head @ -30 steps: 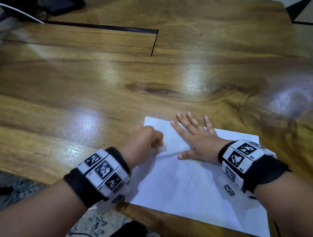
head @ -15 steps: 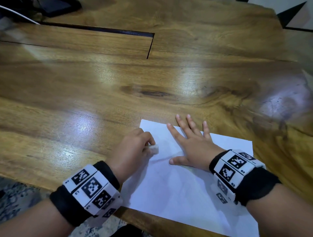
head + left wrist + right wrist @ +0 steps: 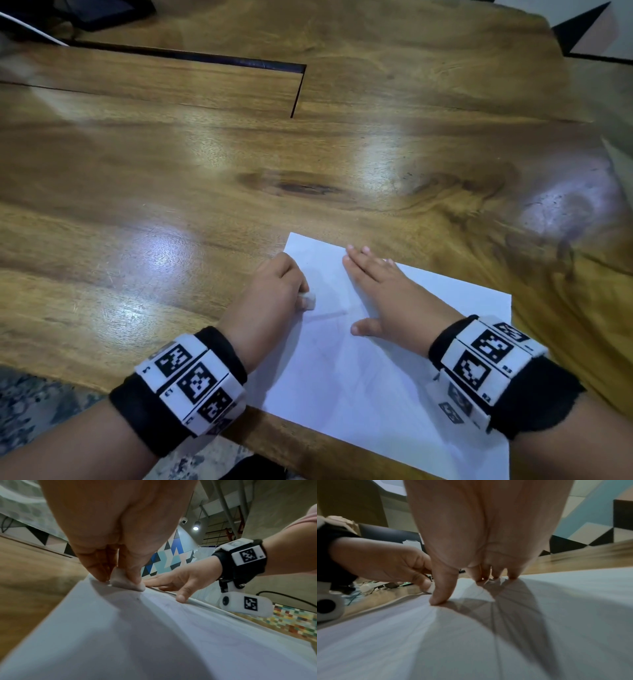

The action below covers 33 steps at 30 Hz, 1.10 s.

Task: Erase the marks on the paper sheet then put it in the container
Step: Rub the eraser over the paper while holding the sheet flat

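Observation:
A white paper sheet (image 3: 370,383) with faint pencil lines lies at the near edge of the wooden table (image 3: 171,212). My left hand (image 3: 274,294) pinches a small white eraser (image 3: 308,300) and presses it on the sheet's left part; the left wrist view shows the eraser (image 3: 127,584) between thumb and fingers, touching the paper (image 3: 154,642). My right hand (image 3: 387,291) lies flat on the sheet with fingers straight, holding it down; its fingertips (image 3: 436,600) press the paper (image 3: 522,642) in the right wrist view. No container is in view.
A dark slot (image 3: 294,92) cuts into the tabletop at the back. A dark object and a white cable (image 3: 37,32) sit at the far left corner. The table's near edge runs under my left wrist, with patterned floor (image 3: 30,404) below.
My left hand has slid the eraser back and forth over the sheet's left part and now sits a little farther left. The right hand has stayed flat on the paper.

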Motion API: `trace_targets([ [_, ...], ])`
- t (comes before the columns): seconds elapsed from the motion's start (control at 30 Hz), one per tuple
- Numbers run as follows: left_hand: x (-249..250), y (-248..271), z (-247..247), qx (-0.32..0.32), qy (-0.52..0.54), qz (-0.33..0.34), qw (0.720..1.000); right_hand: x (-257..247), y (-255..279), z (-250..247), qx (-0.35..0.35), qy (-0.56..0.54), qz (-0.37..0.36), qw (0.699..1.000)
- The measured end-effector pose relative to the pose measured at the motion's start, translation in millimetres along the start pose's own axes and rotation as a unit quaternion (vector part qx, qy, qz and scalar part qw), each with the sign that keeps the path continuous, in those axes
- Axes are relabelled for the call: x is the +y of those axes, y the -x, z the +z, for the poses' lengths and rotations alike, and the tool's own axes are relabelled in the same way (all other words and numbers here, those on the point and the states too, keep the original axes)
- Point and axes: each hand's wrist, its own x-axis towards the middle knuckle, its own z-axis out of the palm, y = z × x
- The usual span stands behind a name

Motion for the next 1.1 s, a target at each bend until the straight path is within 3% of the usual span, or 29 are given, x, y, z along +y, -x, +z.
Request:
trace_targets([
  [0.1, 2.4, -2.9, -5.5, -0.001, -0.014, 0.020, 1.000, -0.5, 0.3, -0.1, -0.007, 0.005, -0.012, 1.000],
  [0.17, 7.2, -8.5, -11.7, -0.053, -0.054, 0.029, 0.997, -1.7, -0.3, 1.6, -0.009, 0.017, -0.024, 1.000],
  [0.23, 14.8, -14.5, -17.6, -0.052, -0.129, 0.053, 0.989, -2.1, -0.4, 2.4, -0.012, 0.020, -0.024, 0.999],
  [0.43, 18.1, -21.4, -18.8, -0.067, -0.168, 0.128, 0.975, -1.4, 0.5, 2.8, -0.008, 0.016, -0.027, 0.999],
  [0.53, 4.0, 6.1, -25.7, -0.139, -0.177, 0.168, 0.960, 0.0, 0.1, 4.3, -0.002, 0.016, -0.029, 0.999],
  [0.63, -1.1, 21.2, -33.7, -0.200, -0.179, 0.162, 0.950, 0.0, 0.5, 7.2, 0.007, 0.027, -0.029, 0.999],
  [0.7, 3.6, 9.1, -37.2, -0.165, -0.185, 0.166, 0.954, -0.7, 0.8, 9.0, 0.011, 0.033, -0.027, 0.999],
  [0.8, 12.4, -20.3, -35.1, -0.064, -0.190, 0.152, 0.968, -1.5, 2.2, 10.7, 0.017, 0.038, -0.027, 0.999],
  [0.87, 10.4, -21.4, -28.7, -0.050, -0.191, 0.149, 0.969, -2.0, 2.5, 11.0, 0.017, 0.038, -0.026, 0.999],
  [0.97, -7.9, 8.4, -27.7, -0.084, -0.161, 0.177, 0.967, -1.7, 2.0, 11.6, 0.018, 0.043, -0.024, 0.999],
  [1.1, -16.9, 32.9, -39.6, -0.174, -0.155, 0.138, 0.963, -2.0, 2.5, 12.0, 0.020, 0.043, -0.024, 0.999],
])
